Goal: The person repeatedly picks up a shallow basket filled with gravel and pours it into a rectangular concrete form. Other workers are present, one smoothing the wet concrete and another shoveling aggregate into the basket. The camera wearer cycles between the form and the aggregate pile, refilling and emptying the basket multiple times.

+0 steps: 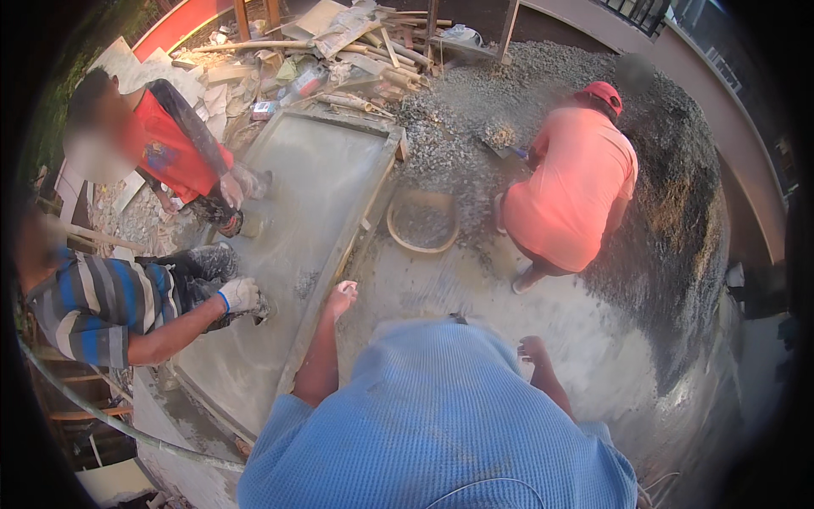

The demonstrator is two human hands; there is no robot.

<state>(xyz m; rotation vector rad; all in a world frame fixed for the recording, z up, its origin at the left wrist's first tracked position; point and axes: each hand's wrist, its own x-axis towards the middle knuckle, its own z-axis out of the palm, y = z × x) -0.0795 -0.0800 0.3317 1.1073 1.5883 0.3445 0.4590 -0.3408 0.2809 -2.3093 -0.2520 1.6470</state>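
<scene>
My left hand (342, 297) hangs loosely curled above the right rail of a long framed slab of wet grey concrete (297, 220), holding nothing. My right hand (534, 348) is low at my side over the cement-stained ground, fingers loosely bent and empty. My blue shirt fills the lower middle of the view. A round shallow pan (423, 222) with gravel in it sits on the ground ahead of me, between the slab frame and a crouching person.
A person in an orange shirt and red cap (572, 182) bends over a large gravel pile (543, 85). Two other people work at the slab's left edge, one in red (174, 144), one in stripes with a white glove (239, 294). Scrap wood and debris (339, 42) lie beyond.
</scene>
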